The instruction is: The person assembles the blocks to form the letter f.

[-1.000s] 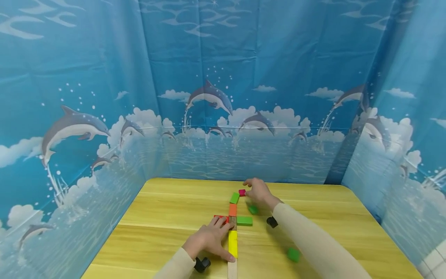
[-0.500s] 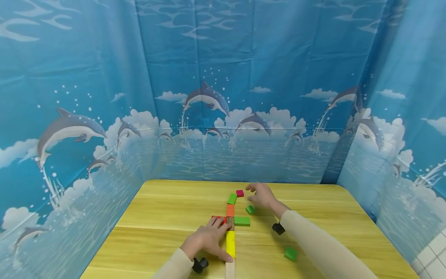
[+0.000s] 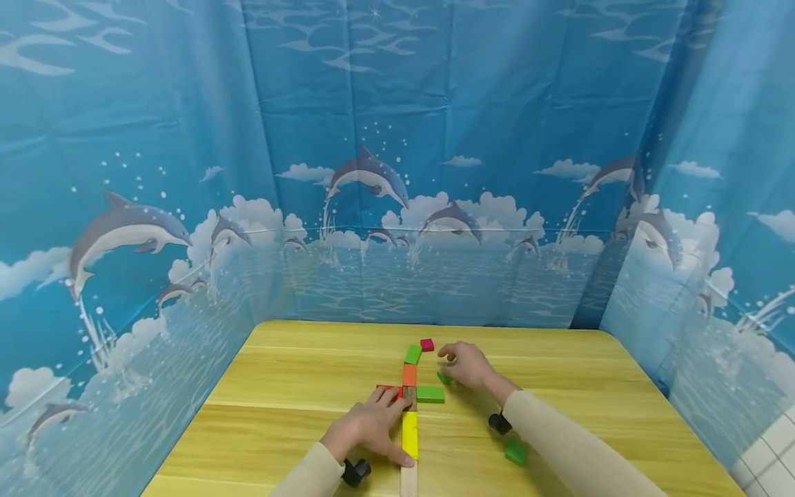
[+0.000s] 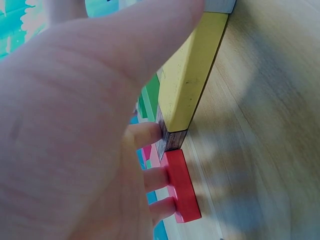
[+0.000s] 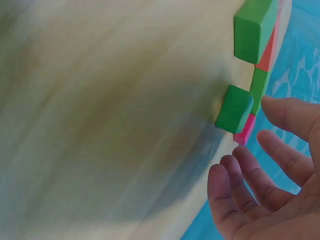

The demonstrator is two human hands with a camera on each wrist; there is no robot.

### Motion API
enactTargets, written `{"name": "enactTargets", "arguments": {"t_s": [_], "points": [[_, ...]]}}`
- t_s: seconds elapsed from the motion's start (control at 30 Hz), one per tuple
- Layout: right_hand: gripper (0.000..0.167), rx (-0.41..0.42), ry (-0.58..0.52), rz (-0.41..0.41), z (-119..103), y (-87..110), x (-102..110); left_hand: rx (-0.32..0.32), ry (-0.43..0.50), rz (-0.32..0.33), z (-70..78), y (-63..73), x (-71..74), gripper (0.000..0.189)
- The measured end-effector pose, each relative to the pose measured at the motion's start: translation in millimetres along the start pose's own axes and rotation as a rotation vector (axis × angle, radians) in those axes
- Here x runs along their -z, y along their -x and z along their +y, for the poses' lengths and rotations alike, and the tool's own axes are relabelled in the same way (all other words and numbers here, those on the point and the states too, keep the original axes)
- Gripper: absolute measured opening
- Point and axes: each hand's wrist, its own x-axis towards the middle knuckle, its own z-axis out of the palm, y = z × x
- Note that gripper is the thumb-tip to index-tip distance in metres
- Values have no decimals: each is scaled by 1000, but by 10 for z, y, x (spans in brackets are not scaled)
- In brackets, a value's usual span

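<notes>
My left hand (image 3: 370, 428) rests spread over a row of wooden blocks. Its fingertips touch the red block (image 4: 185, 192) and the brown block (image 4: 175, 140). The thumb lies where the yellow block (image 3: 410, 438) meets a pale block (image 3: 409, 481). My right hand (image 3: 468, 364) hovers with relaxed, slightly bent fingers beside a small loose green block (image 5: 232, 107). In the right wrist view a gap shows between fingers and block, and nothing is held. Past the brown block, the row runs on through an orange block (image 3: 409, 375), a tilted green block (image 3: 413, 354) and a pink block (image 3: 427, 344).
A longer green block (image 3: 430, 394) sticks out rightward from the brown one. Another loose green block (image 3: 515, 452) lies near the right forearm. The yellow wood-grain table (image 3: 298, 352) meets a blue dolphin curtain (image 3: 397, 276) at its back edge.
My right hand has come away from the pink block and moved back toward me, to the loose green block. The left hand stays in place. The head view has shifted slightly.
</notes>
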Motion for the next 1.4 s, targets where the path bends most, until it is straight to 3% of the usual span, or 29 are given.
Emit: {"name": "enactTargets", "arguments": {"t_s": [0.27,0.83,1.4], "points": [[38,-19,42,-21,22,17,-115,22,6,-8,9,4,-14,107],[39,6,106,-8,28,5,-118,21,-15,-7,8,-69,11,107],[29,4,73,-10,-3,45,-141,29,-1,-25,-16,-26,-20,104]]}}
